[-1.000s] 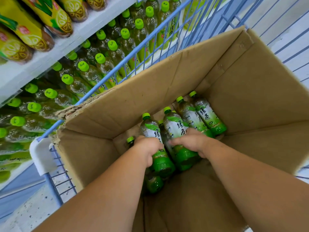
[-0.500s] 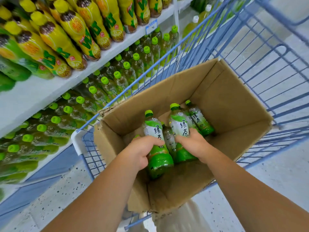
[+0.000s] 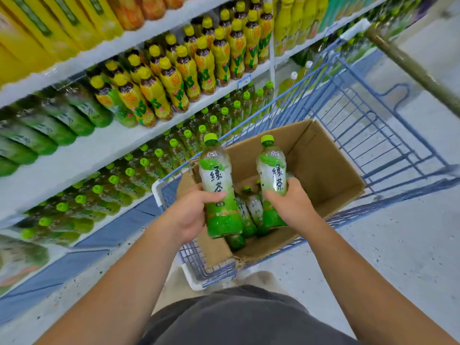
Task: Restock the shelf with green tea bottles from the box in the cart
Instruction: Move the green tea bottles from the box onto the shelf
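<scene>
Left hand (image 3: 190, 215) grips the left bottle (image 3: 219, 180) around its lower middle, with the thumb across the label front. Right hand (image 3: 292, 207) grips the right bottle (image 3: 272, 174) low down, fingers wrapped behind and the thumb at the label's edge. Both bottles are upright, caps up, held above the open box (image 3: 321, 168) and apart from each other.

Labels: both read 绿茶 in dark green vertical characters on white, with a green swoosh above and a solid green lower third. A small red mark at each shoulder is too small to read. The left bottle also has a small tag under the characters and an orange strip lower down; both are illegible.

The box sits in the blue wire cart (image 3: 361, 130), at the end near the person. Spare bottles (image 3: 252, 207) lie in it between the hands. I can't count them, since the held bottles and hands cover most. One shows partial characters that can't be read.

The shelf (image 3: 74, 158) is on the left. The tea row (image 3: 149, 165), all green caps, is on the tier just beside the cart. The yellow bottles (image 3: 174, 83) one tier up have big green lettering that is too blurred to read. The price tag (image 3: 244, 81) on the shelf edge is not legible.

The far-left side of the view is smeared and the top tier is cut off by the frame. I can't tell what the blurred olive bar (image 3: 410, 68) at top right is. Both forearms run off the bottom edge above a dark garment (image 3: 236, 317).
</scene>
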The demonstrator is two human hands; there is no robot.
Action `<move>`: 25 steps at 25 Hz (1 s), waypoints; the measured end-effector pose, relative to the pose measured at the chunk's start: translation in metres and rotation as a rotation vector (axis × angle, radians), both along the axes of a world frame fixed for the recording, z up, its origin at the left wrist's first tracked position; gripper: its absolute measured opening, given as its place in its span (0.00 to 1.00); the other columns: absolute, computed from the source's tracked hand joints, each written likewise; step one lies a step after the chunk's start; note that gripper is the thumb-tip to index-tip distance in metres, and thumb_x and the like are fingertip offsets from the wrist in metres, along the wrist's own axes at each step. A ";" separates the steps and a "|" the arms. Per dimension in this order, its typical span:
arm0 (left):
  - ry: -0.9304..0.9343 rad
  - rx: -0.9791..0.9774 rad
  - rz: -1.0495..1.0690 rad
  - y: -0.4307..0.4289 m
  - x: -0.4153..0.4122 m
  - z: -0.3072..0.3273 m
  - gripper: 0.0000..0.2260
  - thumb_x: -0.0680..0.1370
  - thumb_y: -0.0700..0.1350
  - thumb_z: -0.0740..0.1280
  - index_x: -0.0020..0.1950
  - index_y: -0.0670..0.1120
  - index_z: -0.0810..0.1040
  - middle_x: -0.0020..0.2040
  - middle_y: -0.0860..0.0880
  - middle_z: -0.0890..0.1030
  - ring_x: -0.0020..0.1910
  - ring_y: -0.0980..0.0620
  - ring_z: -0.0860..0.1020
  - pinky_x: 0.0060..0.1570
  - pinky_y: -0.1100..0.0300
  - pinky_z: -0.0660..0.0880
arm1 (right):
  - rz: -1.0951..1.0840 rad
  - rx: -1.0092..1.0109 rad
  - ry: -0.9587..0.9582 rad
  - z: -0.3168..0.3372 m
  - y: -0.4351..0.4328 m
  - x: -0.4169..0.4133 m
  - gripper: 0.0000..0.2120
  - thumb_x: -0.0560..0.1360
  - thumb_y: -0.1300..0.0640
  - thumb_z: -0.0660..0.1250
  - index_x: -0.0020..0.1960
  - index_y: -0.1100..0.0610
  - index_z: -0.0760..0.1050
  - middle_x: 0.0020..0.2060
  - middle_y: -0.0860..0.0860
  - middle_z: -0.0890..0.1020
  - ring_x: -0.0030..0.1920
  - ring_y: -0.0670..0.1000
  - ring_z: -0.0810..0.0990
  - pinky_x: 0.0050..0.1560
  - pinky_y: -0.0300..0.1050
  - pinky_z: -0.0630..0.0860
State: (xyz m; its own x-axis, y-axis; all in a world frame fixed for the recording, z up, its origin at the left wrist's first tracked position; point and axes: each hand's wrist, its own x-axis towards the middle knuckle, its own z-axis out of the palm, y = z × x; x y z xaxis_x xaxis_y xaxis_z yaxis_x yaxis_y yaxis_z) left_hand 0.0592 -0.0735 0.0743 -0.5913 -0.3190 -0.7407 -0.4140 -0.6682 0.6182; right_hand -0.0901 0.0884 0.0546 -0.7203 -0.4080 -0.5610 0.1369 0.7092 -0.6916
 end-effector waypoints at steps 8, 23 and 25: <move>0.085 -0.184 0.090 -0.024 0.068 0.044 0.16 0.76 0.30 0.68 0.63 0.39 0.78 0.56 0.36 0.84 0.52 0.37 0.84 0.52 0.43 0.81 | 0.203 -0.074 0.141 0.066 -0.047 0.062 0.15 0.72 0.50 0.72 0.54 0.51 0.69 0.44 0.50 0.80 0.43 0.51 0.79 0.39 0.49 0.74; 0.020 -0.499 0.301 -0.141 0.304 0.098 0.16 0.72 0.35 0.73 0.57 0.46 0.77 0.50 0.43 0.85 0.46 0.45 0.84 0.44 0.50 0.81 | 0.339 -0.235 0.247 0.122 -0.196 0.292 0.21 0.72 0.47 0.73 0.58 0.45 0.65 0.49 0.43 0.81 0.44 0.44 0.81 0.39 0.44 0.78; -0.010 -0.537 0.340 -0.159 0.334 0.099 0.15 0.72 0.36 0.73 0.56 0.47 0.76 0.49 0.44 0.84 0.46 0.46 0.83 0.43 0.51 0.81 | 0.358 -0.264 0.226 0.124 -0.219 0.322 0.22 0.73 0.50 0.74 0.60 0.47 0.66 0.48 0.42 0.80 0.44 0.43 0.80 0.39 0.44 0.78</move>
State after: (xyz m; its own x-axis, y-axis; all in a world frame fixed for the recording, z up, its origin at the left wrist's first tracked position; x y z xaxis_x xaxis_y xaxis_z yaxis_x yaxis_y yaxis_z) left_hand 0.3935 -0.2325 0.1731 -0.3855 -0.8160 -0.4306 -0.2406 -0.3617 0.9007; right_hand 0.2323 -0.1302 0.1782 -0.6007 -0.7590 -0.2512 -0.2575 0.4811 -0.8380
